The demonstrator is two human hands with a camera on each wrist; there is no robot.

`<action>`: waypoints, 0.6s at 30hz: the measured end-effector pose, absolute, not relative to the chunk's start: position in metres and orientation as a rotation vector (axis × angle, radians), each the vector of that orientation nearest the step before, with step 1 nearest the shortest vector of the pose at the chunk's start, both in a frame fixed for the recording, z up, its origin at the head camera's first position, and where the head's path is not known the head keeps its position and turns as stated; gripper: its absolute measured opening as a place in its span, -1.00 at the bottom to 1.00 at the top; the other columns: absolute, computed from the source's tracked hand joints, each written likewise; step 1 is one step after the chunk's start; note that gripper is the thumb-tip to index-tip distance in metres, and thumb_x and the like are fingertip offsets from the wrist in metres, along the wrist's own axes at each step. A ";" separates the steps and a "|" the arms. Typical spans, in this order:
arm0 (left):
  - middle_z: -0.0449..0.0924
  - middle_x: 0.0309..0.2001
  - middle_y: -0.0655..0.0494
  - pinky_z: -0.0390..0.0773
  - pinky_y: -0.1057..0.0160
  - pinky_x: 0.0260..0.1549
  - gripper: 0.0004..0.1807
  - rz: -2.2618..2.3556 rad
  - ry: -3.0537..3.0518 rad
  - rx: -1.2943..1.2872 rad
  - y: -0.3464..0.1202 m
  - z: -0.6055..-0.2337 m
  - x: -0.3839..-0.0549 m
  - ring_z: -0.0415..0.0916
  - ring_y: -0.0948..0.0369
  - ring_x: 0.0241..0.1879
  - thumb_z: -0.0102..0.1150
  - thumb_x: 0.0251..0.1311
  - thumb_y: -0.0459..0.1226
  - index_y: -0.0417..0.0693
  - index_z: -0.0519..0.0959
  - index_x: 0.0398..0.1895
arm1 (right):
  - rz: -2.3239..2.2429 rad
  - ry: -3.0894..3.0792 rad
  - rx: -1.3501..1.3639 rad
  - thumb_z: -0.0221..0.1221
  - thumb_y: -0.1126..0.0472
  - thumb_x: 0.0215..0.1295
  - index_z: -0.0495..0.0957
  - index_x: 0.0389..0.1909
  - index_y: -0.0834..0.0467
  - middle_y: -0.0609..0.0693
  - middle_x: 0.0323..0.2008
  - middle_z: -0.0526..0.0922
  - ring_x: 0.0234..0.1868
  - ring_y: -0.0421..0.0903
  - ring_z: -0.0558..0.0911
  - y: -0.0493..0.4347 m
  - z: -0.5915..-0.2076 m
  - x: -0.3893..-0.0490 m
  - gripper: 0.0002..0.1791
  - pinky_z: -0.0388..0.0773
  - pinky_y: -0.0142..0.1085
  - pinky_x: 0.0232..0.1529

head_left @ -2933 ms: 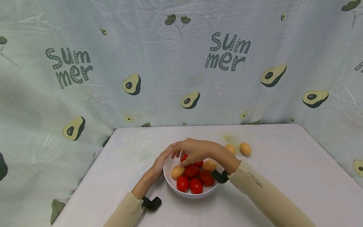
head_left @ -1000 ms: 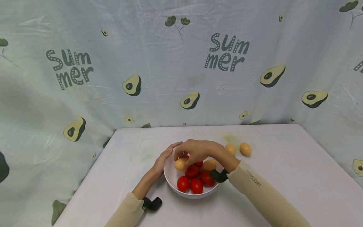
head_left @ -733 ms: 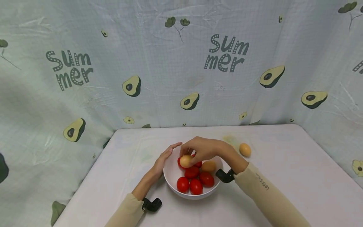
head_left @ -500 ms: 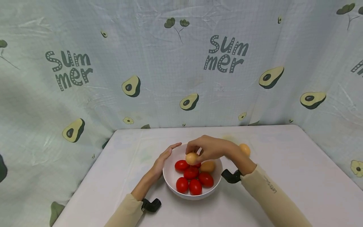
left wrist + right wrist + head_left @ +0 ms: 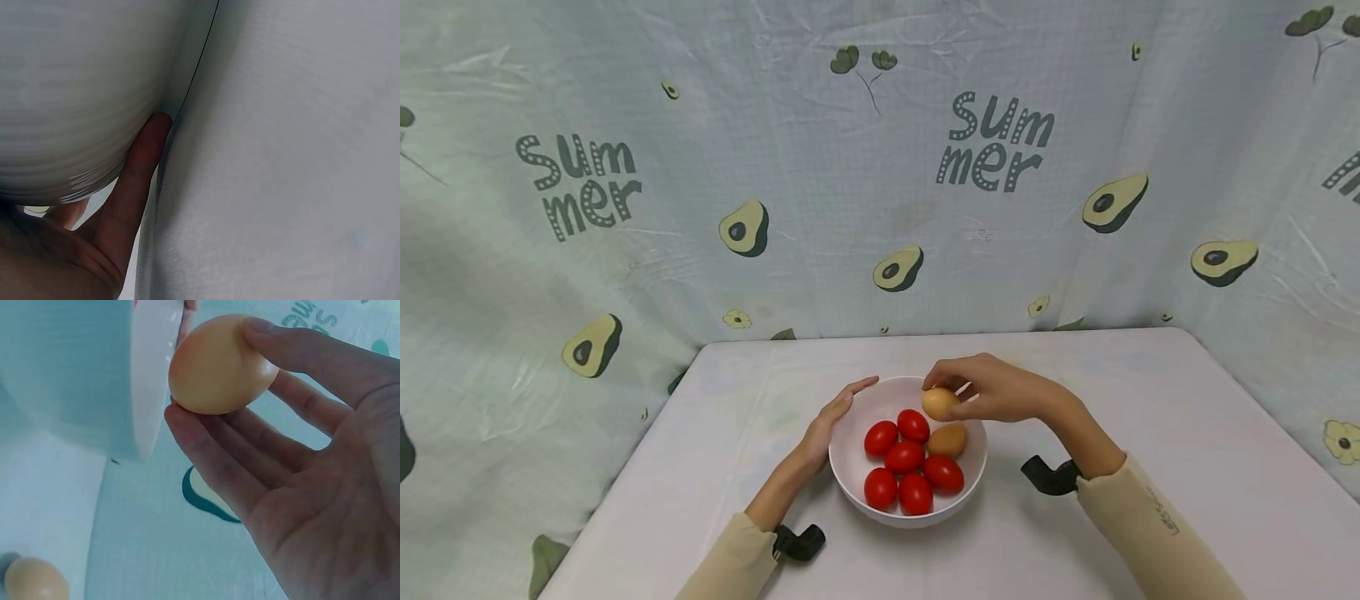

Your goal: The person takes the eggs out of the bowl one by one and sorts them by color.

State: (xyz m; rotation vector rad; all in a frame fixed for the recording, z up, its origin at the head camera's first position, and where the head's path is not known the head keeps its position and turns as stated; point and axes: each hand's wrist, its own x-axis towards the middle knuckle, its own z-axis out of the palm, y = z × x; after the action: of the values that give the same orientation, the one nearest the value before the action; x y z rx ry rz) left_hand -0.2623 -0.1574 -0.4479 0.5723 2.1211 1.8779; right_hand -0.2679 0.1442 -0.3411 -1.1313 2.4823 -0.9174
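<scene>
So the tan egg is up by the far-right rim of the white bowl, long axis roughly sideways — right hand has it pinched, thumb to fingertips. Left hand's farther off, fingers fairly straight against the bowl's left side.

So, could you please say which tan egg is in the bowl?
The egg beside the red ovals; another egg is held by the right hand, a third egg is on the table.

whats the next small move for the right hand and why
Probably ease the egg outward past the edge of the bowl, toward the table: the right hand pinches it near the rim, another egg lies outside, and the left hand rests against the bowl.
</scene>
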 end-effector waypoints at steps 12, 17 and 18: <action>0.15 0.63 0.05 0.33 0.51 0.38 -0.40 1.895 2.143 0.546 -0.158 -0.451 -0.260 0.10 0.00 0.62 -0.56 0.66 -0.04 0.08 0.21 0.61 | -0.984 2.576 -1.090 0.24 0.11 0.46 0.50 0.35 -0.18 -0.08 0.13 0.63 0.13 -0.04 0.61 0.172 -0.347 -0.262 -0.53 0.69 -0.16 0.14; 0.17 0.62 0.08 0.33 0.47 0.40 -0.41 1.897 2.142 0.538 -0.158 -0.451 -0.260 0.11 0.02 0.61 -0.55 0.66 -0.03 0.11 0.22 0.61 | -1.038 2.639 -1.074 0.21 0.16 0.49 0.61 0.24 -0.09 -0.08 0.16 0.63 0.14 -0.04 0.62 0.181 -0.352 -0.261 -0.65 0.69 -0.14 0.16; 0.16 0.63 0.07 0.33 0.42 0.43 -0.41 1.895 2.144 0.540 -0.158 -0.451 -0.260 0.11 0.01 0.61 -0.55 0.66 -0.03 0.10 0.22 0.61 | -1.044 2.652 -1.067 0.21 0.15 0.49 0.61 0.23 -0.07 -0.08 0.17 0.63 0.16 -0.05 0.62 0.182 -0.352 -0.261 -0.66 0.68 -0.13 0.18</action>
State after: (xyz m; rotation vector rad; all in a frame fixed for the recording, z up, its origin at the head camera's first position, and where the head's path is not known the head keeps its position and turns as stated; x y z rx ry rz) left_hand -0.2596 -0.1584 -0.4508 0.5400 2.1444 1.8953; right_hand -0.2607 0.1825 -0.3523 -1.0668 2.6521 -1.0444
